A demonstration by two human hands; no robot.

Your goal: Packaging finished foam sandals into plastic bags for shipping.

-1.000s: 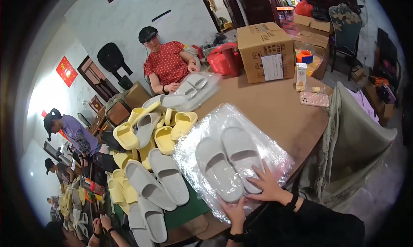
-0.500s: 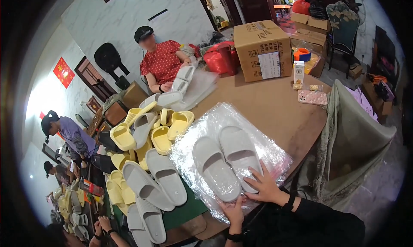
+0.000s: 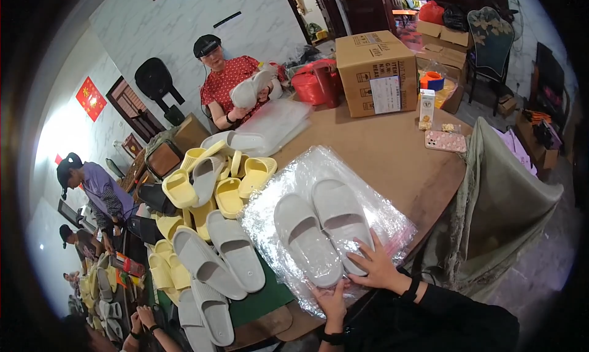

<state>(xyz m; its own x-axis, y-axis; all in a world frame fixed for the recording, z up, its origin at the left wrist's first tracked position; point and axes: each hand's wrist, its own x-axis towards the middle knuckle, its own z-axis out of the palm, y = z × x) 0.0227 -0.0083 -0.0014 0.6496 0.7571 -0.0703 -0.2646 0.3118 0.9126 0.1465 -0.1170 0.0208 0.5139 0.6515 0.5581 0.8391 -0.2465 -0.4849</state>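
Where the head view meets your slippers: your pair of grey slippers (image 3: 316,254) lies flat, side by side, toes pointing away from you, near your edge of the table (image 3: 380,149); the heels seem set toward you so that both hands can reach them together.
Clear plastic bag: the plastic bag (image 3: 307,171) spreads flat around the pair, turned at an angle on the table; sheen across the footbeds suggests film lies over them, though you cannot make out where it opens.
Left hand: your left hand (image 3: 332,301) is at the heel of the left slipper, fingers bent; whether its grip closes on film, on sole, or merely presses, you cannot tell from this angle.
Right hand: your right hand (image 3: 377,266) has its fingers spread over the outer side of the other slipper near the heel; the grip is wide and clasps nothing, probably a steadying touch.
Loose slippers: grey slippers (image 3: 199,263) overlap to your left, partly over a green mat (image 3: 264,309), with yellow slippers (image 3: 257,174) heaped beyond, perhaps put there for easy reach.
Far side: a co-worker (image 3: 221,76) in a red dotted top lifts more slippers above clear bags (image 3: 279,128).
Right side: a cardboard box (image 3: 375,76), a small carton (image 3: 426,109) and a phone (image 3: 445,141) sit apart from your bag, seemingly to leave your hands room.
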